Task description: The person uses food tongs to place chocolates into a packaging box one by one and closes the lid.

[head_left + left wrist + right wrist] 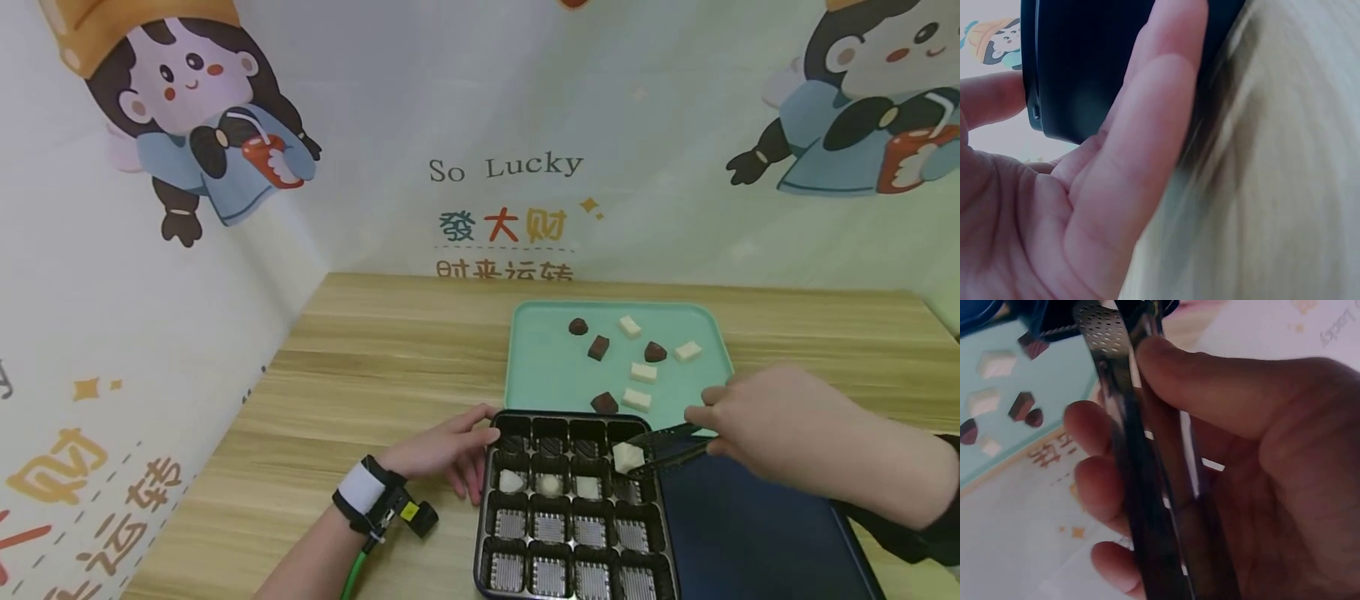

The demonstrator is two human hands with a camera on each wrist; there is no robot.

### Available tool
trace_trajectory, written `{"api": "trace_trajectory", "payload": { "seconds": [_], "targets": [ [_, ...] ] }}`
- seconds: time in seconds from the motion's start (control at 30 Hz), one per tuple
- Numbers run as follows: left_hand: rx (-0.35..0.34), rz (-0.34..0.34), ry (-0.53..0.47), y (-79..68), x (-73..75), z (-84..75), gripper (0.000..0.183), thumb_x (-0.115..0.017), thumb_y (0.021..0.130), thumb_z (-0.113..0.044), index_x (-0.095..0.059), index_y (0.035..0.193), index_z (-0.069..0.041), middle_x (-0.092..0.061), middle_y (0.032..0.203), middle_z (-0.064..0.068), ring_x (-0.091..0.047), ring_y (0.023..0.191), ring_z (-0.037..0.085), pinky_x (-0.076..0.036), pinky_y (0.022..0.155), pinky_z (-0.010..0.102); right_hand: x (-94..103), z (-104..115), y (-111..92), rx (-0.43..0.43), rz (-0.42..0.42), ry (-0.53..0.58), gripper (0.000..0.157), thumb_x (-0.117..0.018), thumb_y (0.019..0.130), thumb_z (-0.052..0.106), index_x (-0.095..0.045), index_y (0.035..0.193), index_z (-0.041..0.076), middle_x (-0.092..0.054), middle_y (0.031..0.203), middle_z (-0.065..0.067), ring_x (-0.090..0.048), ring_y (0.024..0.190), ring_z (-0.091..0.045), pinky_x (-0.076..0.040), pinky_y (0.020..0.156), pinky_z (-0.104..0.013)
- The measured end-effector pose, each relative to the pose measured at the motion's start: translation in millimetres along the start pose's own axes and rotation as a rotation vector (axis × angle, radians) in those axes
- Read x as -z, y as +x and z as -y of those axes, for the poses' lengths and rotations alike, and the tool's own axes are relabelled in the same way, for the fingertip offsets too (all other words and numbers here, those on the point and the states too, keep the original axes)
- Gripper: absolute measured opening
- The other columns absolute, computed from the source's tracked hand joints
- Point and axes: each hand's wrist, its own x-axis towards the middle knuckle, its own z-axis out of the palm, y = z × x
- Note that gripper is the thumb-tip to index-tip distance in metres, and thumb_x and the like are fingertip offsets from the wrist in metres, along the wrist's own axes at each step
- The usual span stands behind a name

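A black box point(590, 531) with square compartments stands on the table. My left hand point(450, 454) holds its left side, thumb at the rim; in the left wrist view the fingers point(1141, 125) lie along the dark wall. My right hand point(1260, 444) grips metal tongs point(1141, 462). Between the tong tips is a white chocolate point(628, 457), over the right end of the second row; whether it touches the box I cannot tell. Dark chocolates point(551, 447) fill compartments in the back row, partly in shadow. White pieces point(550, 485) sit in the second row.
Behind the box lies a mint green tray point(543, 358) with several dark chocolates point(598, 347) and white chocolates point(643, 372) spread on it. A dark blue flat panel point(750, 533) extends right of the box, under my right forearm. A printed cloth point(375, 125) hangs behind the wooden table point(375, 358).
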Motion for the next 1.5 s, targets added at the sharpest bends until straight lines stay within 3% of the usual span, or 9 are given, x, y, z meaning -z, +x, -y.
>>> {"api": "trace_trajectory", "payload": {
  "seconds": [0.13,0.3,0.53,0.7,0.97,1.07,1.27,1.4,1.5],
  "targets": [
    [0.005,-0.011,-0.004,-0.9,-0.3,0.9,0.04,-0.041,0.094,-0.046,-0.036,0.123,-0.019,-0.059,0.072,0.022,-0.06,0.06,0.037,-0.051,0.05,0.044,3.0,15,7,0.048,0.005,-0.073,0.019,-0.074,0.071,0.028,-0.055,0.07,0.023,-0.035,0.061,0.01,-0.033,0.049,-0.008,-0.03,0.04,-0.024],
    [-0.002,-0.008,-0.013,-0.1,-1.2,1.1,0.043,-0.042,0.092,-0.049,-0.036,0.123,-0.02,-0.059,0.072,0.022,-0.06,0.06,0.038,-0.051,0.05,0.044,8.9,32,19,0.068,-0.081,-0.183,0.044,-0.07,0.07,0.007,-0.032,0.053,0.022,-0.018,0.054,0.009,-0.012,0.052,-0.009,-0.013,0.045,-0.025],
    [-0.01,-0.008,-0.009,1.6,-0.2,-0.6,0.042,-0.042,0.093,-0.048,-0.036,0.123,-0.02,-0.058,0.072,0.022,-0.06,0.06,0.037,-0.051,0.05,0.044,14.0,54,41,0.054,-0.075,-0.35,0.053,-0.063,0.069,0.0,-0.015,0.056,0.021,-0.004,0.061,0.005,-0.005,0.06,-0.012,-0.005,0.055,-0.028],
    [-0.013,-0.003,-0.015,2.2,0.4,-1.7,0.043,-0.042,0.092,-0.048,-0.036,0.123,-0.019,-0.059,0.073,0.022,-0.061,0.061,0.037,-0.051,0.05,0.044,12.0,65,51,0.077,-0.082,-0.492,0.053,-0.061,0.079,0.009,-0.012,0.066,0.022,-0.003,0.068,0.002,-0.004,0.066,-0.014,-0.006,0.063,-0.034],
    [-0.013,-0.005,-0.014,1.6,0.3,-2.0,0.042,-0.042,0.093,-0.048,-0.037,0.123,-0.019,-0.059,0.072,0.022,-0.061,0.06,0.037,-0.051,0.05,0.043,7.4,82,69,0.069,0.218,-0.659,0.048,-0.055,0.09,0.026,-0.017,0.06,0.026,-0.007,0.058,0.003,-0.001,0.058,-0.014,-0.006,0.057,-0.035],
    [-0.011,-0.002,-0.014,0.8,0.0,-1.1,0.042,-0.042,0.092,-0.048,-0.037,0.123,-0.019,-0.059,0.072,0.022,-0.061,0.061,0.037,-0.051,0.05,0.043,4.1,81,69,0.073,0.206,-0.627,0.049,-0.057,0.089,0.026,-0.019,0.058,0.026,-0.008,0.057,0.004,-0.003,0.055,-0.013,-0.006,0.054,-0.034],
    [-0.008,-0.008,0.001,-0.5,2.1,0.7,0.041,-0.041,0.093,-0.048,-0.037,0.121,-0.019,-0.059,0.072,0.022,-0.061,0.06,0.037,-0.051,0.05,0.043,6.9,66,58,0.085,0.028,-0.396,0.048,-0.064,0.08,0.016,-0.021,0.059,0.024,-0.012,0.057,0.005,-0.011,0.055,-0.011,-0.01,0.054,-0.03],
    [-0.008,0.004,0.002,-0.2,2.9,0.9,0.04,-0.041,0.093,-0.048,-0.037,0.121,-0.02,-0.059,0.073,0.022,-0.061,0.061,0.037,-0.051,0.05,0.043,23.4,45,47,0.027,0.039,-0.157,0.043,-0.063,0.068,0.006,-0.025,0.055,0.022,-0.016,0.054,0.008,-0.015,0.052,-0.009,-0.012,0.047,-0.025],
    [-0.012,0.009,0.003,-0.4,3.2,0.1,0.04,-0.041,0.093,-0.048,-0.037,0.121,-0.02,-0.059,0.073,0.021,-0.061,0.061,0.037,-0.051,0.05,0.044,32.5,20,36,-0.067,0.103,-0.019,0.03,-0.068,0.07,0.013,-0.041,0.059,0.021,-0.028,0.055,0.009,-0.025,0.048,-0.008,-0.022,0.041,-0.024]
  ]
}}
